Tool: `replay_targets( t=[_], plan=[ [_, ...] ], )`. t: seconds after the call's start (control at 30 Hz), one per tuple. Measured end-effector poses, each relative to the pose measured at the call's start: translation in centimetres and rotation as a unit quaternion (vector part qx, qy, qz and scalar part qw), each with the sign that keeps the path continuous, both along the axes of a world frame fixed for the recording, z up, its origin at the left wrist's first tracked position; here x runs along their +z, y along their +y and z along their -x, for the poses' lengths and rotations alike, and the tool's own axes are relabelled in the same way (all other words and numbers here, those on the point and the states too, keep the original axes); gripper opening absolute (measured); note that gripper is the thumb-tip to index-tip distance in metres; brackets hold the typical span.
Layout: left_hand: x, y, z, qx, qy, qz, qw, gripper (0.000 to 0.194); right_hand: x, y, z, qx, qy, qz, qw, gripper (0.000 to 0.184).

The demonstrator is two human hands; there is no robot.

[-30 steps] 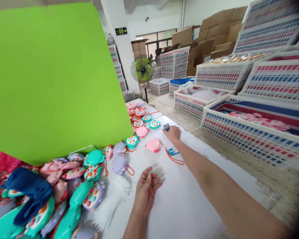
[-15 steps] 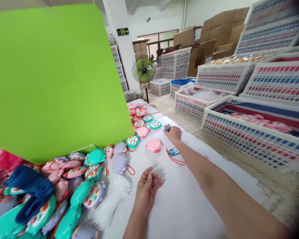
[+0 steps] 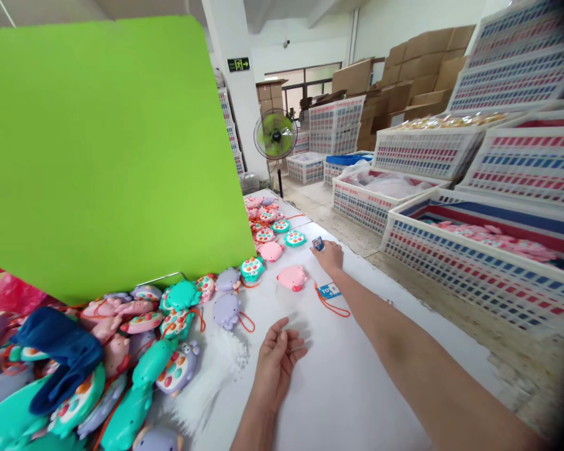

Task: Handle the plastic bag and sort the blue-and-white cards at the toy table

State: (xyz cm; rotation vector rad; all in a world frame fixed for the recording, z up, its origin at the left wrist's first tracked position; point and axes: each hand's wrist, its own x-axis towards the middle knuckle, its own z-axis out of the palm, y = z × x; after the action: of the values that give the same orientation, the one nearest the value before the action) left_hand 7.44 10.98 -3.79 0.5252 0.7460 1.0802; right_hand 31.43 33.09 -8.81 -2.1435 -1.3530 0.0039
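Observation:
My right hand [image 3: 329, 255] reaches out over the white tabletop, its fingers pinching a small blue card [image 3: 318, 243], perhaps a stack. Below its wrist lies a blue-and-white tag [image 3: 329, 290] with an orange cord loop [image 3: 333, 307]. My left hand [image 3: 278, 357] rests palm up on the table, fingers loosely curled and apart, with nothing in it. Between the hands, farther off, sits a pink animal-shaped toy [image 3: 291, 277]. Left of it are a purple animal toy [image 3: 226, 311] with an orange loop and a teal toy [image 3: 252, 269] with coloured buttons.
A tall green panel [image 3: 113, 156] stands along the left. Before it are heaped pink, teal and purple toys [image 3: 141, 369] and a dark blue cloth [image 3: 61, 351]. Plastic crates [image 3: 479, 269] line the floor at right. A fan [image 3: 276, 134] stands beyond the table.
The view has tipped slightly upward, so the scene sits a little lower. Both hands keep nearly the same places, and the blue card stays in my right fingers.

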Motion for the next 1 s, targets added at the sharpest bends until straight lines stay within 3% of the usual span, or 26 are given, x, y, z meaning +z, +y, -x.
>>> replay_targets(
  t=[0.27, 0.53, 0.73, 0.87, 1.0],
  plan=[
    [-0.1, 0.1, -0.1, 0.006, -0.017, 0.007, 1.000, 0.036, 0.1, -0.2, 0.0, 0.012, 0.010, 0.004, 1.000, 0.036],
    [-0.5, 0.3, -0.1, -0.001, -0.036, -0.005, 0.999, 0.038, 2.7, 0.6, -2.0, 0.065, -0.015, 0.090, 0.994, 0.029],
    [-0.3, 0.3, -0.1, -0.009, -0.032, -0.004, 0.999, 0.037, 4.4, 1.0, -4.2, 0.051, -0.060, 0.115, 0.990, 0.048],
    [-0.2, 0.3, -0.1, -0.008, -0.026, -0.002, 1.000, 0.038, 3.9, 0.4, -4.6, 0.065, -0.106, 0.081, 0.989, 0.038],
    [-0.3, 0.3, -0.1, -0.010, -0.023, -0.002, 1.000, 0.037, 1.8, -0.3, -4.6, 0.083, -0.142, 0.050, 0.985, 0.031]
  ],
)
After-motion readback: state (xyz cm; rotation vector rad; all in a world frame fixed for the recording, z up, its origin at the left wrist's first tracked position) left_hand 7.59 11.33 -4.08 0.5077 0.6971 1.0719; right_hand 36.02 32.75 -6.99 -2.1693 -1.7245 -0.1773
